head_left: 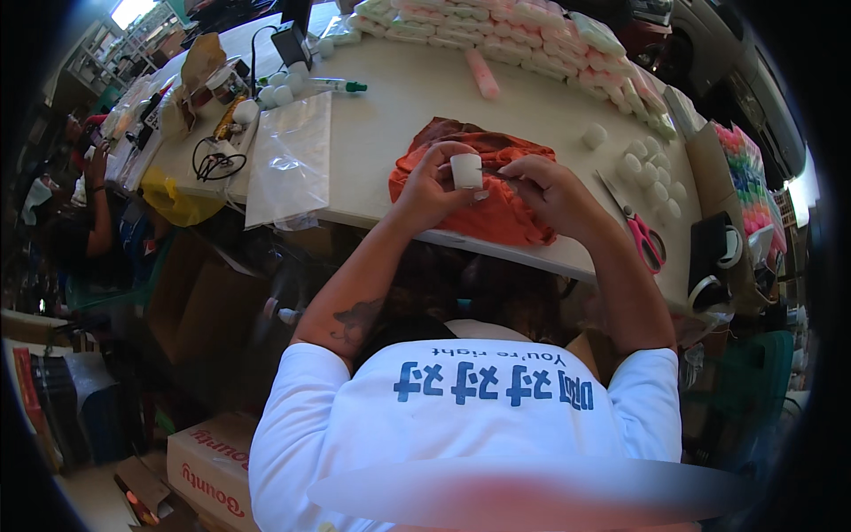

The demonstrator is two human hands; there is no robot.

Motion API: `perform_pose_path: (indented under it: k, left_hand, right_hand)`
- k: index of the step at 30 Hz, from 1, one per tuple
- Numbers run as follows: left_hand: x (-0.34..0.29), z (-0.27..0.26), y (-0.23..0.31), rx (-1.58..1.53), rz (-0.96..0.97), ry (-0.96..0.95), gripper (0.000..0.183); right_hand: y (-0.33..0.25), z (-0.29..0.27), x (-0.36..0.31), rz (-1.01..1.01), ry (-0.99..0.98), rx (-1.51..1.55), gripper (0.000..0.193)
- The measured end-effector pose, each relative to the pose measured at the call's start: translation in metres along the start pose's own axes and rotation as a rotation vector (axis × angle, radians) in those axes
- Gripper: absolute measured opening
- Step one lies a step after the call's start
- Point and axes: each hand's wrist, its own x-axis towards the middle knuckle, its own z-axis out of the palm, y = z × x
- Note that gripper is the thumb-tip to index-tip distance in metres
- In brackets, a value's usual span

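Note:
My left hand [427, 191] is closed round a short white cylinder [466, 172], thumb and fingers on its sides. Close by on the right, my right hand [548, 188] pinches a thin, dark, pointed tool [496, 173] whose tip is at the cylinder's side; its exact kind is too small to tell. Both hands are above a crumpled orange cloth [505, 223] at the table's near edge. Scissors with pink and black handles [647, 244] lie to the right, blades slightly apart. Several similar white cylinders [656, 170] stand beyond them, with one apart from the group.
Stacked pastel packets [532, 40] line the table's far side, near a pink cylinder [482, 74]. Left are a clear plastic sheet [292, 160], a green-capped marker [341, 86], and a black cable [217, 160]. A cardboard box [722, 177] holds colourful packs. Another person's arm [99, 208] shows far left.

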Motion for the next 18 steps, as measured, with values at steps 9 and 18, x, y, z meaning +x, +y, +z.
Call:
perform_pose_path:
  k: [9,18]
  left_hand:
    - [0.002,-0.003,-0.004,-0.134,0.003,-0.017,0.060]
    - [-0.001,-0.003,-0.006,-0.104,0.037,-0.034,0.059]
  right_hand:
    - [0.003,0.008,0.009,-0.181,0.168,-0.095,0.023]
    - [0.009,0.015,0.001,-0.233,0.029,-0.037,0.023]
